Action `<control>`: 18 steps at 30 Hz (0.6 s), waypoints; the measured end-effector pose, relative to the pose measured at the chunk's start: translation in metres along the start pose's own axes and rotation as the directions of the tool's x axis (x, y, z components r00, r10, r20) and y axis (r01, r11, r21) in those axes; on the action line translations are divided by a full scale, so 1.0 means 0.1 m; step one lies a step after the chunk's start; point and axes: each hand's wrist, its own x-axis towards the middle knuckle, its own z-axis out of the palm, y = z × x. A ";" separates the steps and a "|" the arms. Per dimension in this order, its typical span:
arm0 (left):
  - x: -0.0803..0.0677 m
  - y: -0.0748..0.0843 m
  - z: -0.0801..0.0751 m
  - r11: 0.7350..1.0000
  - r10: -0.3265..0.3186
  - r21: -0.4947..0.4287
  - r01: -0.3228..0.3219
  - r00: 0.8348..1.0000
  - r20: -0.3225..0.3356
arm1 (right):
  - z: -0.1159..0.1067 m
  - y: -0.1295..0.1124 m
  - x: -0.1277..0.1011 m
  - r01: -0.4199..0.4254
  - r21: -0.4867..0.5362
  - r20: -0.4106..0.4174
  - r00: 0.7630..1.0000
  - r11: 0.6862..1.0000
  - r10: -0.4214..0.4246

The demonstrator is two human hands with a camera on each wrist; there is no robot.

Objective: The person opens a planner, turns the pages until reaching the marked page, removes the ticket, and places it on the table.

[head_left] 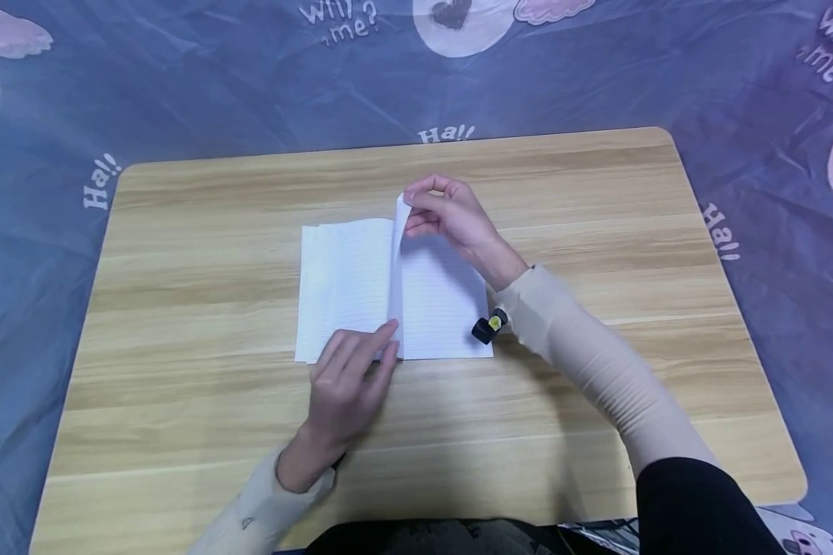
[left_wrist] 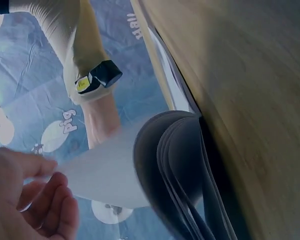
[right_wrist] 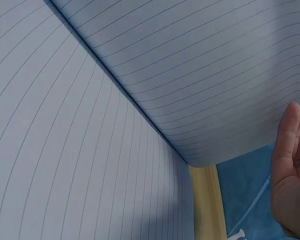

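An opened notebook (head_left: 444, 308) with lined white pages lies on the wooden table, one leaf (head_left: 397, 262) raised along its middle. My right hand (head_left: 451, 216) pinches the far upper corner of that leaf between thumb and fingers. In the right wrist view the hand (right_wrist: 290, 175) overlaps the curved edge of the lined leaf (right_wrist: 205, 90). At the near end, my left hand (head_left: 350, 378) pinches the same leaf. The left wrist view has this hand (left_wrist: 35, 195) with thumb and index fingertip close together at the corner of the leaf (left_wrist: 105, 175), other fingers curled.
Looser pages (head_left: 312, 293) stick out at the notebook's left edge. A small black camera (head_left: 489, 327) hangs from the right wrist over the right page. Beyond the wooden table (head_left: 180, 293) spreads a blue printed cloth (head_left: 215, 85).
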 end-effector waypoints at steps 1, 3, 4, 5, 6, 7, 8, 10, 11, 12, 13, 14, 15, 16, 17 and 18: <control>-0.01 0.00 0.01 1.000 -0.003 0.002 0.004 1.000 -0.020 | -0.01 0.00 0.00 0.004 -0.004 -0.001 1.000 1.000 -0.004; -0.03 -0.01 0.01 1.000 -0.008 0.006 0.008 0.999 -0.050 | -0.02 0.01 -0.02 0.011 -0.016 0.000 1.000 1.000 -0.011; -0.04 -0.02 0.00 1.000 -0.009 0.011 0.010 0.998 -0.062 | -0.02 0.00 -0.02 0.014 -0.021 0.002 1.000 1.000 -0.014; -0.05 -0.03 -0.01 1.000 -0.014 0.016 0.015 0.998 -0.069 | -0.02 0.00 -0.02 0.015 -0.027 0.006 1.000 1.000 -0.015; -0.06 -0.04 -0.02 1.000 -0.021 0.020 0.023 0.997 -0.073 | -0.02 0.00 -0.02 0.015 -0.033 0.010 1.000 0.999 -0.015; -0.07 -0.05 -0.03 0.999 -0.032 0.025 0.034 0.997 -0.076 | -0.02 0.00 -0.02 0.015 -0.042 0.014 1.000 0.999 -0.014; -0.08 -0.06 -0.05 0.998 -0.046 0.027 0.048 0.996 -0.079 | -0.02 0.00 -0.02 0.013 -0.052 0.017 1.000 0.999 -0.012; -0.09 -0.09 -0.08 0.995 -0.090 0.032 0.093 0.993 -0.077 | -0.03 0.00 -0.02 0.010 -0.078 0.022 1.000 0.997 -0.008; -0.10 -0.10 -0.10 0.992 -0.116 0.032 0.119 0.990 -0.075 | -0.05 0.00 -0.03 0.009 -0.097 0.021 1.000 0.995 -0.007; -0.11 -0.11 -0.11 0.989 -0.142 0.030 0.145 0.987 -0.073 | -0.07 0.00 -0.03 0.010 -0.115 0.016 1.000 0.993 -0.008; -0.12 -0.12 -0.13 0.985 -0.166 0.030 0.169 0.983 -0.072 | -0.09 0.00 -0.03 0.011 -0.135 0.010 1.000 0.991 -0.010; -0.12 -0.14 -0.15 0.981 -0.188 0.026 0.190 0.980 -0.073 | -0.13 0.00 -0.04 0.019 -0.174 0.005 1.000 0.985 -0.018; -0.13 -0.15 -0.17 0.977 -0.208 0.030 0.211 0.976 -0.068 | -0.17 0.01 -0.05 0.033 -0.227 0.004 0.999 0.973 -0.032; -0.14 -0.16 -0.19 0.973 -0.226 0.032 0.228 0.972 -0.063 | -0.23 0.01 -0.07 0.050 -0.301 0.001 0.999 0.952 -0.052; -0.15 -0.18 -0.21 0.969 -0.241 0.036 0.244 0.969 -0.057 | -0.29 0.01 -0.09 0.082 -0.407 0.008 0.996 0.910 -0.086; -0.16 -0.19 -0.23 0.965 -0.257 0.040 0.259 0.965 -0.050 | -0.36 0.01 -0.11 0.121 -0.528 0.026 0.992 0.840 -0.127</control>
